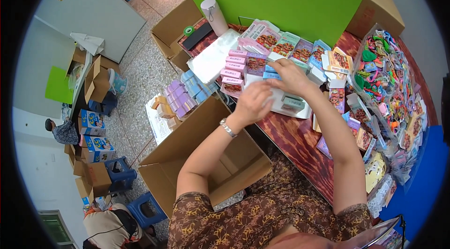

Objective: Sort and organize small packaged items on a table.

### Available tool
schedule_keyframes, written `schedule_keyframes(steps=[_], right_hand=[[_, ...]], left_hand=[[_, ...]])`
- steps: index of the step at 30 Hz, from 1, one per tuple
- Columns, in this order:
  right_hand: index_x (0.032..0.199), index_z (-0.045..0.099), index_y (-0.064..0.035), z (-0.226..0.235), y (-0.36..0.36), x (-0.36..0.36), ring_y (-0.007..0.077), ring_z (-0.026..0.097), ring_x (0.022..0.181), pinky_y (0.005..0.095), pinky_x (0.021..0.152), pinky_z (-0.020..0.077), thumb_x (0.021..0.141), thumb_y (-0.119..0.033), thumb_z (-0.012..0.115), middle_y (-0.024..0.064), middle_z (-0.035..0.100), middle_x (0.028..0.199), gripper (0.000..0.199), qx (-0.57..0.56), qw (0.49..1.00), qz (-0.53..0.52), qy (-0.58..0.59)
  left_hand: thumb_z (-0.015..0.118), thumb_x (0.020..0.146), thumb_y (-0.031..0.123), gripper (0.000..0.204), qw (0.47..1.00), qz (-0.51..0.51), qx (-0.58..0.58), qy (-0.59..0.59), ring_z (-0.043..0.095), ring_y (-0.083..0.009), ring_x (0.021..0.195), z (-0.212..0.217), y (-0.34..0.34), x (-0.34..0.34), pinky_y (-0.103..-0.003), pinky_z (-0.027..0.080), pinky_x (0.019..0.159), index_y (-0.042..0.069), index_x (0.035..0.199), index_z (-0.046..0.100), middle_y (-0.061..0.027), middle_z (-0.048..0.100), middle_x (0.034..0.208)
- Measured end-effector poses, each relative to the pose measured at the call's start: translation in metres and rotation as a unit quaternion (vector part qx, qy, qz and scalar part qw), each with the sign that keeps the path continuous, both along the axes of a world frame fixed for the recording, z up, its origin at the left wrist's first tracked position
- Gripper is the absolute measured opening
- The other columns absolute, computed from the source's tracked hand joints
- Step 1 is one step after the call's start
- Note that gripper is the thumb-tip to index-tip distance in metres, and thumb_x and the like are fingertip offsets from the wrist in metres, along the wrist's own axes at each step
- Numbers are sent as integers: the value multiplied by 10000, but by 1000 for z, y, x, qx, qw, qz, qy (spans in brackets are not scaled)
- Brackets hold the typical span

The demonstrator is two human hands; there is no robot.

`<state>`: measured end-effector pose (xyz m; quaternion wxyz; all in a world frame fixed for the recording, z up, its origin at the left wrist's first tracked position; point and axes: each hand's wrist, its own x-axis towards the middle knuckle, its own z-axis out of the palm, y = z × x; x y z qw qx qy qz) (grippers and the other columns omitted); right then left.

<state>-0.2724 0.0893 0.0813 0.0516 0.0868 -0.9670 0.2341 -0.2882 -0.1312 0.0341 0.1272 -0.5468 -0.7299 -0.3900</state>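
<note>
2 hands are working over the table (pixel 300 141); left hand (pixel 253 101) is pinching a white sheet (pixel 276 95); right hand (pixel 288 74) is gripping a blue box (pixel 272 75) beside pink boxes (pixel 234 73).

Reddish wooden table (pixel 300 143) — small boxes (pixel 239 68), clear bag of hair ties (pixel 384 75).

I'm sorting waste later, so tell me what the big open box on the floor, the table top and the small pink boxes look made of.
Box: plain brown corrugated cardboard, matt, with folded flaps. Table: seemingly wood or wood-look laminate, reddish-brown with dark grain and a slight sheen. Pink boxes: probably thin printed card, smooth, with crisp folded edges; too small to tell any coating.
</note>
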Motion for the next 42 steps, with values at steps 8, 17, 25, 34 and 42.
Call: schedule_keyframes(steps=[8,17,25,34,42], right_hand=[[1476,481,-141,27,-22,2,406,473,1338,520,1091,422,772,-451,834,206,524,1415,846,141,990,-21,-18],[1523,431,-208,6,-71,-78,377,434,1394,609,1159,301,705,-326,894,202,490,1470,947,170,982,56,65],[1502,457,-248,4,-78,-104,378,529,1328,660,1164,262,751,-277,850,200,556,1396,849,171,981,77,-58],[1489,477,-221,19,-49,-85,334,529,1320,548,1136,374,776,-346,840,177,564,1391,810,134,980,132,63],[1371,566,-107,51,-1,-16,360,594,1195,493,1012,483,756,-518,826,154,654,1224,784,201,977,52,-48]], left_hand=[[852,740,469,899,947,274,-158,58,395,-521,1355,57,-30,-75,-585,364,1099,-48,1387,502,-306,454,1449],[928,652,367,1200,916,389,-65,-75,365,-515,1401,-13,-24,-36,-533,383,1129,-56,1545,246,-372,321,1508],[859,705,151,917,932,357,40,-51,508,-460,1261,-32,-36,-55,-487,488,1029,-23,1476,395,-289,431,1394],[861,751,324,908,926,376,-14,-21,445,-494,1311,-26,-44,-49,-532,422,1070,-11,1470,420,-332,350,1482],[778,823,237,606,958,235,-91,141,413,-454,1382,40,-5,-74,-625,314,1129,78,1373,579,-189,525,1417]])
